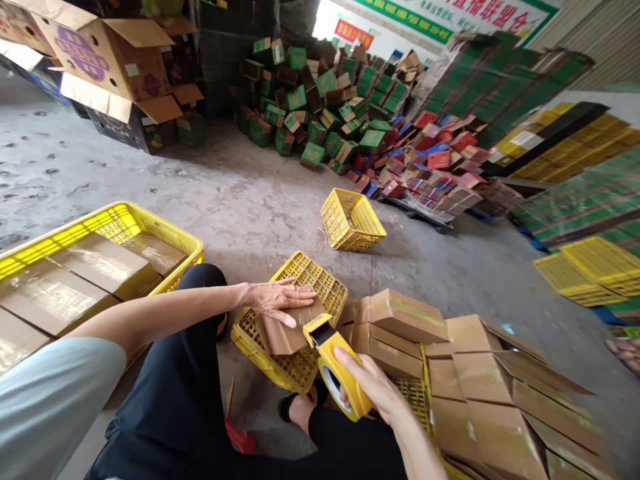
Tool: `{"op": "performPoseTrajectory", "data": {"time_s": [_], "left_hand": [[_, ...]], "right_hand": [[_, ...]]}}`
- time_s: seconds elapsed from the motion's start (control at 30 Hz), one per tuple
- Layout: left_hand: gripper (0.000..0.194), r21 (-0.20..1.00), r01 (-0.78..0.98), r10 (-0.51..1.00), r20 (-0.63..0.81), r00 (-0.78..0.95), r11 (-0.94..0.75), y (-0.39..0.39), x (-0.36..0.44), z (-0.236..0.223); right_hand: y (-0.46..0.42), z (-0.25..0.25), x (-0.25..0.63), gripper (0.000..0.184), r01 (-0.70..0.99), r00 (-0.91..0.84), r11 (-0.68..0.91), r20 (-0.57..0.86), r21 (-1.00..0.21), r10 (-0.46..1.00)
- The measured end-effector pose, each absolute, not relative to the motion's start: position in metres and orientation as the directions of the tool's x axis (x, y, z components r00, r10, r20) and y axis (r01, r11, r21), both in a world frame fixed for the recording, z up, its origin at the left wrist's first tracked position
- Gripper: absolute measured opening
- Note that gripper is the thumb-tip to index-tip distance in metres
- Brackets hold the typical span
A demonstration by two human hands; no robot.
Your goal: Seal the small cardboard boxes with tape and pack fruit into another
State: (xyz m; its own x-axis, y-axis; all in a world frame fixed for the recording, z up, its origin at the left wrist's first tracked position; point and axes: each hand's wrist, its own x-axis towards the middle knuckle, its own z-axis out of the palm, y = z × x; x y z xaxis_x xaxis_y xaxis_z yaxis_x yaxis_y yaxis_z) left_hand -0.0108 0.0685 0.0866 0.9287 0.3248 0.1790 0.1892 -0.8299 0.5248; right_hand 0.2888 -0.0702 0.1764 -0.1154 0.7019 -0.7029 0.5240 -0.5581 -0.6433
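Grasping a yellow tape dispenser (336, 355), the right hand (369, 381) holds its head beside the carton (281, 335); the left hand (277, 299), grip released, palm flat, apparently steadies that carton atop the upturned crate (320, 272). Farther off stands an open basket (345, 225).

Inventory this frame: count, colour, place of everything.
Tape dispenser: one, yellow, right hand
Carton: one, brown, under left hand
Lattice crate: one, yellow, beneath that carton
Large crate: one, yellow, left
Taped cartons: several, brown, in large crate
Stacked cartons: many, brown, right
Open crate: one, yellow, centre
Heaped boxes: many, green/red/blue, background
Printed cartons: several, brown/black, upper left
Stacked crates: several, yellow, right edge
Banner: one, white/green, top right
Legs: two, black-clad, below
Left hand: one, bare, flat on carton
Right hand: one, bare, around tape dispenser
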Motion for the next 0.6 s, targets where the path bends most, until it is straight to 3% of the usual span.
{"op": "performPoseTrajectory", "data": {"time_s": [0.2,0.4,0.6], "left_hand": [[0.093,0.427,0.164,0.285,0.236,0.929,-0.889,0.054,-0.007,0.095],[0.107,0.437,0.071,0.218,0.296,0.93,-0.897,0.033,0.013,0.091],[0.104,0.422,0.033,0.178,0.309,0.934,-0.906,0.041,0.012,0.085]], "right_hand": [[-0.074,0.176,0.283,0.066,0.539,-0.091,-0.545,-0.688,-0.642,0.72],[-0.076,0.177,0.282,0.064,0.522,-0.083,-0.554,-0.684,-0.649,0.725],[-0.078,0.178,0.283,0.069,0.496,-0.121,-0.558,-0.689,-0.666,0.715]]}}
